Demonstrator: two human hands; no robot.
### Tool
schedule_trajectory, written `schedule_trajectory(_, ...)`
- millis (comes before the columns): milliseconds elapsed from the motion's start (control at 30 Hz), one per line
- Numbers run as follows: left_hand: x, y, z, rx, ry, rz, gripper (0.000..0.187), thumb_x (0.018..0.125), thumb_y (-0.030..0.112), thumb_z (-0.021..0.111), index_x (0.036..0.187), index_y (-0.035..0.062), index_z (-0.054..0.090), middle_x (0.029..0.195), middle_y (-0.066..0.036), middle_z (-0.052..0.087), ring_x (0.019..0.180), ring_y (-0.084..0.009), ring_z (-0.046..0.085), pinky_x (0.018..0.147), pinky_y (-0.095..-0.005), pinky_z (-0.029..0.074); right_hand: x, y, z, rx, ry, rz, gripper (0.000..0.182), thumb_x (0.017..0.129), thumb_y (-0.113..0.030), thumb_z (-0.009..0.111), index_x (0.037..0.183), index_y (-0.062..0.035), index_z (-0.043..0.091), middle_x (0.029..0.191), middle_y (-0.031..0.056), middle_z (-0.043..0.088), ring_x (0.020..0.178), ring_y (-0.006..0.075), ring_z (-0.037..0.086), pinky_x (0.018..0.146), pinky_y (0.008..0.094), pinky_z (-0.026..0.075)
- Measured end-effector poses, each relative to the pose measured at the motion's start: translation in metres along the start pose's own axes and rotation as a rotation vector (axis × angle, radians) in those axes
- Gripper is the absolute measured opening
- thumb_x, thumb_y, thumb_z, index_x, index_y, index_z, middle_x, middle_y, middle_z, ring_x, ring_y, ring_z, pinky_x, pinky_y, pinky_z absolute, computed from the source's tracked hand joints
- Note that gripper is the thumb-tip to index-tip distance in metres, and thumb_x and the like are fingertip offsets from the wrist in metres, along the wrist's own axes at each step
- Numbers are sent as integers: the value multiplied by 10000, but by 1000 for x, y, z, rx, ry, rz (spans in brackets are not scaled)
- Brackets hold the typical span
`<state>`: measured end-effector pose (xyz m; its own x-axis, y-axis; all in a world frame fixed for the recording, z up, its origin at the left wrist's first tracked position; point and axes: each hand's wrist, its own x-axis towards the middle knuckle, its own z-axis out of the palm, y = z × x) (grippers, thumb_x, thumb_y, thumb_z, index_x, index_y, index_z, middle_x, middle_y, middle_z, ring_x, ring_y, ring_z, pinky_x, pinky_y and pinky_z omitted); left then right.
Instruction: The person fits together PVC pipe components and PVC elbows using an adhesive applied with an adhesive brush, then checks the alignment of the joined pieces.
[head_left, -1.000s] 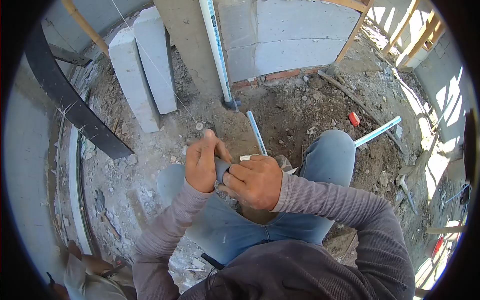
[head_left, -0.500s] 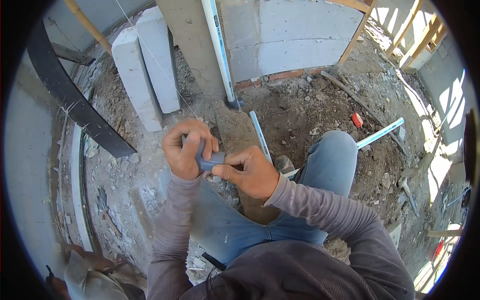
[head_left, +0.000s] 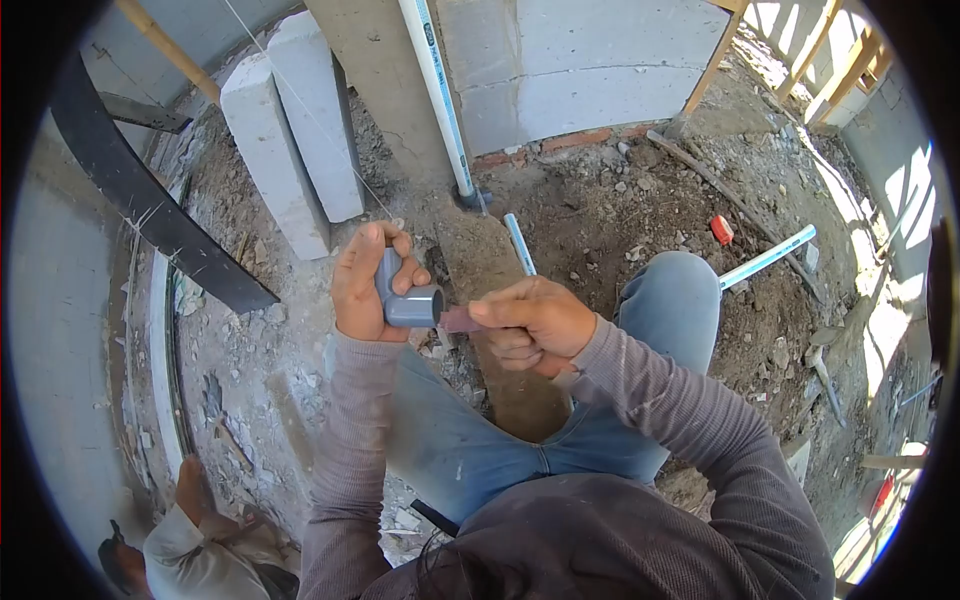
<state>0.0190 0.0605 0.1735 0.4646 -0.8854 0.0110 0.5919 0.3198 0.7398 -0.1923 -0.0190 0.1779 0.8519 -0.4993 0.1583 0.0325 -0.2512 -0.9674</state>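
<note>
My left hand point(head_left: 372, 285) is wrapped around a grey PVC pipe elbow point(head_left: 412, 306), whose open end faces right. Pinched in my right hand point(head_left: 540, 325) is a small reddish-brown piece of sandpaper point(head_left: 460, 320), just outside the elbow's mouth. Beyond my hands, a short length of white pipe point(head_left: 519, 244) with blue print slants up from the ground. An upright white pipe point(head_left: 438, 95) runs along the column down to a grey fitting point(head_left: 474, 198) at floor level.
Two white blocks point(head_left: 290, 150) stand at the left, near a dark curved strip point(head_left: 150, 190). On the right are another white pipe point(head_left: 768, 257), a red tape roll point(head_left: 721, 229) and a hammer point(head_left: 826, 385). Another person point(head_left: 210, 545) is at the lower left. Rubble covers the ground.
My right hand has moved right, away from the elbow, and the reddish-brown piece now shows outside its mouth. The elbow has turned so its opening is visible. The other person has shifted.
</note>
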Motion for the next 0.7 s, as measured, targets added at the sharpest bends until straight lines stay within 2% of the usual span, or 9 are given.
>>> schedule_trajectory(133, 7, 11, -27, -321, 173, -377, 286, 1061, 311, 635, 1118, 39, 567, 941, -84, 608, 597, -86, 542, 623, -261, 526, 0, -1, -42, -114, 113, -58, 259, 935, -154, 735, 1178, -65, 746, 574, 49, 553, 538, 136, 595, 534, 356, 493)
schedule_trajectory(233, 6, 13, -16, -447, 185, -551, 286, 1057, 296, 642, 1137, 33, 561, 933, -87, 618, 612, -84, 568, 603, -234, 524, 8, -27, -59, -647, -5, -495, 372, 914, -99, 711, 1286, -91, 722, 711, 31, 628, 577, 139, 580, 531, 336, 487)
schedule_trajectory(300, 6, 11, -11, -415, 181, -577, 285, 1055, 294, 645, 1139, 35, 562, 924, -79, 620, 614, -85, 571, 601, -241, 527, 24, -34, -56, -889, -85, -828, 455, 819, -69, 715, 1273, -103, 720, 815, 27, 658, 644, 183, 629, 559, 348, 533)
schedule_trajectory(400, 2, 6, 6, -348, 228, -621, 275, 1058, 290, 639, 1145, 41, 561, 917, -75, 622, 612, -87, 568, 599, -255, 532, 41, -38, -48, -1074, -223, -955, 355, 853, -187, 713, 1199, -108, 722, 904, 14, 633, 860, 191, 678, 660, 353, 585)
schedule_trajectory(467, -1, 6, 15, -310, 283, -645, 267, 1062, 287, 631, 1149, 44, 560, 919, -78, 622, 609, -88, 564, 598, -263, 533, 47, -29, -46, -1112, -246, -946, 297, 873, -173, 705, 1158, -95, 724, 877, 20, 640, 809, 201, 675, 655, 363, 582)
schedule_trajectory(533, -4, 11, 20, -46, 344, -288, 272, 1069, 285, 622, 1145, 41, 529, 920, -110, 632, 605, -117, 567, 586, -318, 559, 44, -15, -31, -1138, -268, -935, 240, 892, -160, 697, 1117, -82, 726, 850, 25, 648, 758, 212, 673, 650, 372, 579)
schedule_trajectory(600, -12, 21, 25, 135, 199, -94, 261, 1068, 280, 623, 1134, 42, 538, 913, -99, 626, 604, -116, 561, 592, -326, 557, 29, -9, 0, -576, -198, -486, 160, 931, -118, 671, 1060, -39, 722, 801, 54, 668, 669, 216, 666, 635, 365, 572)
schedule_trajectory(633, -12, 26, 28, 301, 47, 110, 251, 1068, 275, 624, 1122, 43, 547, 907, -88, 619, 603, -115, 555, 599, -335, 555, 31, -11, 0, -580, -190, -492, 160, 931, -118, 671, 1060, -39, 722, 801, 54, 668, 669, 216, 666, 635, 365, 572)
schedule_trajectory(700, -17, 34, 33, 308, -126, 214, 275, 1065, 306, 628, 1124, 47, 560, 911, -75, 607, 602, -107, 537, 609, -319, 534, 31, -24, 1, 331, -447, 230, 119, 962, -94, 643, 1011, -19, 722, 754, 87, 682, 624, 224, 672, 617, 349, 560)
